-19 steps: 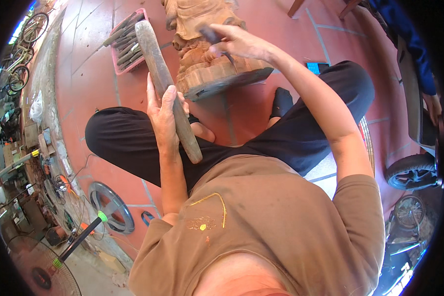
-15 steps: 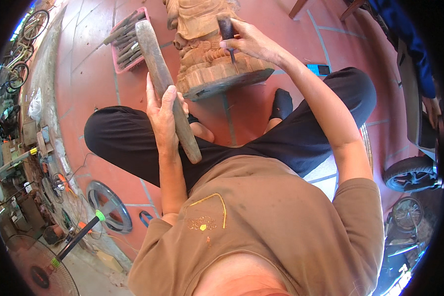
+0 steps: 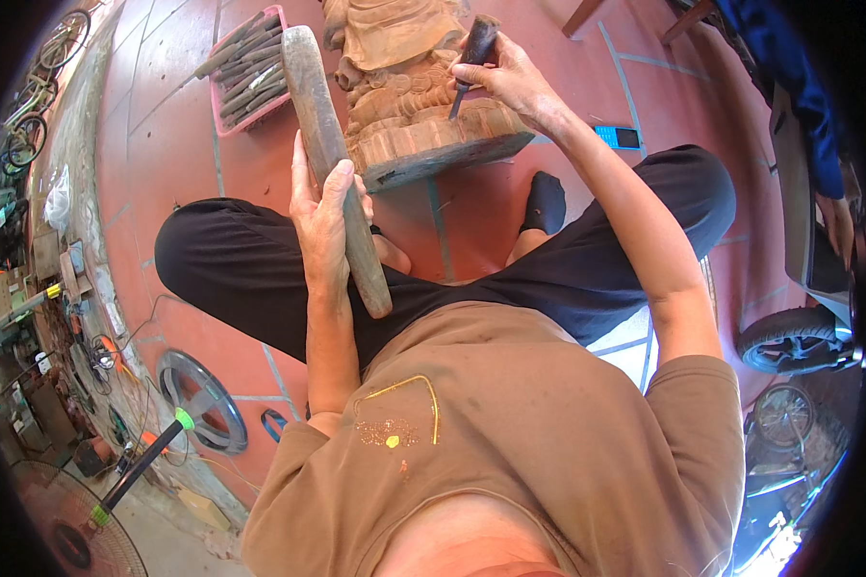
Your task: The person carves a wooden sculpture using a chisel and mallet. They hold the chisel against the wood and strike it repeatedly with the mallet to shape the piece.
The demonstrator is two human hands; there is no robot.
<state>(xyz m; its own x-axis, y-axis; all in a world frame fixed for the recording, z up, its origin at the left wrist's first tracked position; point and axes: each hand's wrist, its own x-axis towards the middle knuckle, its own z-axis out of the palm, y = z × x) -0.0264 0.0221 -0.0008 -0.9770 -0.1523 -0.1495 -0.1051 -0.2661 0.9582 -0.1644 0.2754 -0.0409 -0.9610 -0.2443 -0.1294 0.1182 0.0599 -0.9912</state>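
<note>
Carved wooden figure (image 3: 406,96): lies on the red tiled floor (image 3: 491,231) ahead of me, beyond my folded legs, its flat, darker base end turned toward me. Right hand (image 3: 518,88): closed around the dark handle of a chisel (image 3: 478,43), thumb along the near side, fingers behind; the tool is tilted, handle up, narrow blade pointing down at the carved band by the base. Whether the blade's tip touches the wood, I cannot tell. Left hand (image 3: 325,221): wrapped around a long wooden bar (image 3: 318,115) near its middle, thumb across the top face; the thick end points away from me, left of the figure, and the narrower end is over my lap. Left of the bar, a pink basket (image 3: 257,116) holds a pile of slim tools (image 3: 250,67). A phone (image 3: 616,137) with a lit blue screen lies on the tiles near my right knee. At far right, a co-worker's hand (image 3: 837,229) shows below a blue sleeve (image 3: 826,154), near a black tyre (image 3: 787,338).
</note>
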